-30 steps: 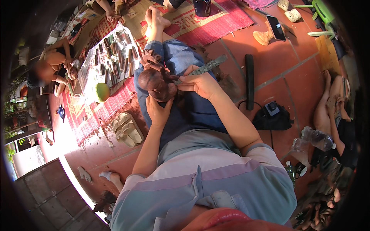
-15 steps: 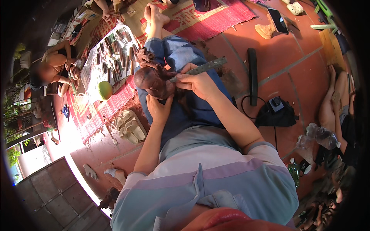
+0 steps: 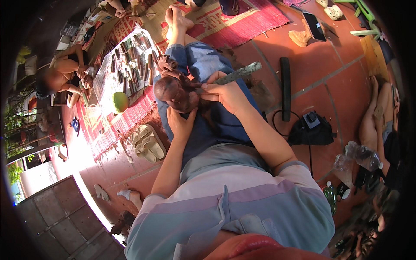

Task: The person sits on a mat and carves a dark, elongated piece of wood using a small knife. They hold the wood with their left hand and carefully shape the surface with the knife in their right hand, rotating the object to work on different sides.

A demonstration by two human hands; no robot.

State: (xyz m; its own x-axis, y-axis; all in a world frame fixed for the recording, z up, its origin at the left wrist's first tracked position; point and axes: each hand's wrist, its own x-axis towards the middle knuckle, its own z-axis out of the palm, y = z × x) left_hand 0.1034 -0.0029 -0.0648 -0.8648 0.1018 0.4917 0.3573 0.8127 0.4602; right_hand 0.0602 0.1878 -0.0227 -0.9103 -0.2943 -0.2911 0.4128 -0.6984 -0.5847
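Note:
A reddish-brown wood carving (image 3: 170,92) with a rounded, bald head rests on my lap over blue jeans (image 3: 208,60). My left hand (image 3: 180,124) is wrapped round its near underside, steadying it, with some fingers hidden beneath. My right hand (image 3: 230,97) pinches a long, flat, mottled grey strip (image 3: 242,73), whose kind I cannot make out. The strip's near end meets the right side of the carving, partly behind my fingers. Its far end points up and to the right. Branching, rougher carved parts (image 3: 168,65) extend beyond the head.
Left of my legs, many handled carving tools (image 3: 130,65) lie on a white sheet beside a green round fruit (image 3: 120,102). Sandals (image 3: 148,143) sit nearby. To the right are a dark bar (image 3: 284,89), a small camera (image 3: 310,119) and a phone (image 3: 313,26). Other people sit around.
The grey strip has shifted slightly to the right with my right hand. My left hand keeps its hold on the carving. The whole view has moved a little.

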